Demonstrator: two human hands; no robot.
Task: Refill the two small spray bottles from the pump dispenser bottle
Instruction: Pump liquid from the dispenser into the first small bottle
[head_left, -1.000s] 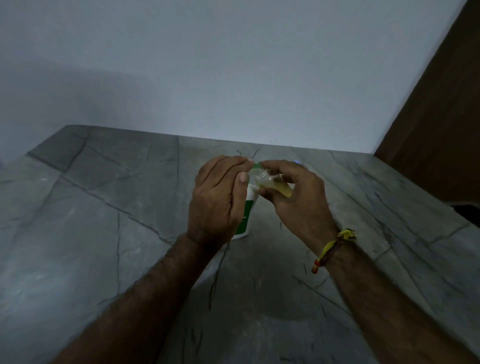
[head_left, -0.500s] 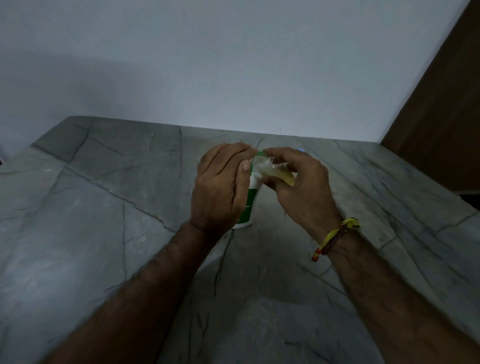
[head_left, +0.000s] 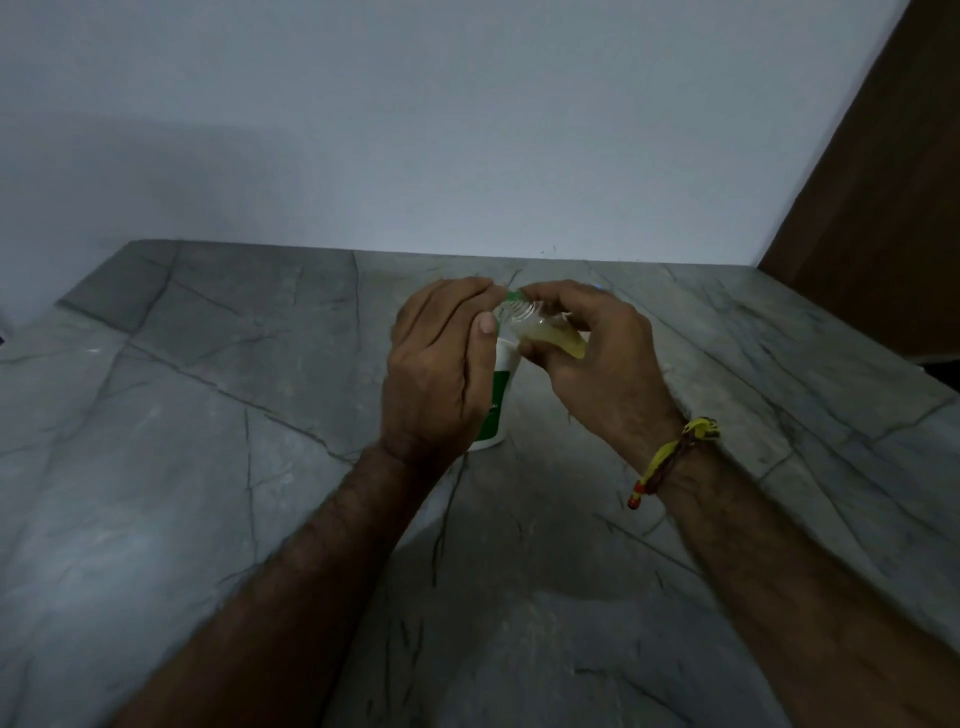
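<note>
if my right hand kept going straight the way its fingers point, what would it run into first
Most likely the left hand: the right hand, holding the small spray bottle, points leftward at it, almost touching. Depth is unclear; the pump dispenser bottle sits lower.

Dim, grainy picture with soft shadow on the counter (head_left: 208, 467) below the hands, bent wide-angle edges.

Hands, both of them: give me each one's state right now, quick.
Left hand: fingers curled round the top of the pump dispenser bottle.
Right hand: gripping a small spray bottle, tilted, with yellowish liquid inside.
</note>
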